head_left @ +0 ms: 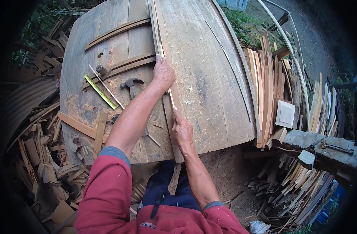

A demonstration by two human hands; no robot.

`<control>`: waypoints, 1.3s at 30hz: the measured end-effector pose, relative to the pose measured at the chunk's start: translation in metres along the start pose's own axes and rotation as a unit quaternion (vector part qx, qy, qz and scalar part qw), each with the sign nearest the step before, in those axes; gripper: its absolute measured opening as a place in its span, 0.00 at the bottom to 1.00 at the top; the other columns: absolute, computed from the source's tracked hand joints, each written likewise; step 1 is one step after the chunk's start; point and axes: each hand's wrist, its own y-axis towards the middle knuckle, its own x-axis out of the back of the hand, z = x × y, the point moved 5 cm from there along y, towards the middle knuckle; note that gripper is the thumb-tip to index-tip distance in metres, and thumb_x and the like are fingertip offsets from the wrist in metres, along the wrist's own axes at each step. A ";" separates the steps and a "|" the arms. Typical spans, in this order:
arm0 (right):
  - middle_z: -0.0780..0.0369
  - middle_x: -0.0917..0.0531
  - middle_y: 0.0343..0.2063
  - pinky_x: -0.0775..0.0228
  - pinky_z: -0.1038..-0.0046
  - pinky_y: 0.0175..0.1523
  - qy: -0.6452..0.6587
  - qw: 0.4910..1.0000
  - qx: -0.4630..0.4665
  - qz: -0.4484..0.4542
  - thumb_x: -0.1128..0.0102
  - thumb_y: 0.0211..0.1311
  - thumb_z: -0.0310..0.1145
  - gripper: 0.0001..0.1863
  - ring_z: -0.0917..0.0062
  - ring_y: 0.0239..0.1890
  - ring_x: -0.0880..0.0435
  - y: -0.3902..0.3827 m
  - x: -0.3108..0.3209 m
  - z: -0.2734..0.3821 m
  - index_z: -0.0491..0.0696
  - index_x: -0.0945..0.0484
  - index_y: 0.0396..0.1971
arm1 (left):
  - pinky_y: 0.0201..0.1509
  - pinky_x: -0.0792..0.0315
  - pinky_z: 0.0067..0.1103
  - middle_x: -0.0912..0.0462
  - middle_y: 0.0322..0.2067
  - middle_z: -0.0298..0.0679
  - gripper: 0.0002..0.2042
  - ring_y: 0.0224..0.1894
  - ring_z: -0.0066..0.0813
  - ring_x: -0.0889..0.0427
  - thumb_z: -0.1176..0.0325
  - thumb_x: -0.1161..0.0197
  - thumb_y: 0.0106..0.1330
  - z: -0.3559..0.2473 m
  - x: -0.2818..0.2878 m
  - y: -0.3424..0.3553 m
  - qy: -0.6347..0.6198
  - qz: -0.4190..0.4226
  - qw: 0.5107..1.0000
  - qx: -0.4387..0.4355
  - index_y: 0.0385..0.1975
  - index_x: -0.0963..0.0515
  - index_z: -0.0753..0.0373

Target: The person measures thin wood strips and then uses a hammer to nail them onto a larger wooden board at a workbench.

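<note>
A thin pale wooden strip [171, 98] lies lengthwise along a long narrow board [170, 124] on the wooden worktable [213, 117]. My left hand [164, 73] is closed around the strip further up, its fingertips partly hidden. Near the strip's close end, my right hand [182, 130] pinches it, index finger stretched along it. To the left of my left hand lies a claw hammer [131, 84], its handle partly behind my forearm. A yellow-green measuring tape [100, 91] lies beside a slim stick [106, 86] and a dark, round-ended tool [102, 70].
Two wooden rails [118, 33] reach leftward from the long board. Offcuts [79, 124] and shavings lie at the table's near left. A thin curved strip [229, 66] rests on the right. Stacked planks [266, 89] and a concrete ledge [318, 144] stand beyond the right edge.
</note>
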 end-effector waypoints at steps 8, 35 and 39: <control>0.46 0.18 0.28 0.25 0.55 0.38 -0.042 0.999 0.003 0.006 0.49 0.60 0.25 0.27 0.50 0.30 0.16 0.049 -0.008 0.010 0.56 0.25 0.61 | 0.72 0.59 0.58 0.18 0.56 0.43 0.16 0.69 0.49 0.34 0.61 0.46 0.69 -0.014 0.017 -0.025 -0.019 0.047 0.998 -0.022 0.49 0.15 0.57; 0.41 0.19 0.31 0.26 0.49 0.44 0.024 0.992 0.074 0.103 0.51 0.49 0.23 0.35 0.44 0.37 0.17 0.125 -0.004 0.022 0.54 0.29 0.63 | 0.72 0.58 0.59 0.16 0.53 0.37 0.15 0.66 0.44 0.32 0.61 0.45 0.69 0.005 0.022 0.006 0.018 0.068 0.998 -0.004 0.48 0.14 0.55; 0.42 0.19 0.27 0.27 0.47 0.42 0.008 0.986 0.121 0.115 0.51 0.48 0.23 0.33 0.44 0.35 0.17 0.135 -0.004 0.024 0.50 0.29 0.61 | 0.71 0.57 0.59 0.17 0.54 0.38 0.15 0.67 0.45 0.32 0.61 0.45 0.69 0.009 0.021 0.010 0.022 0.056 0.998 -0.006 0.49 0.15 0.55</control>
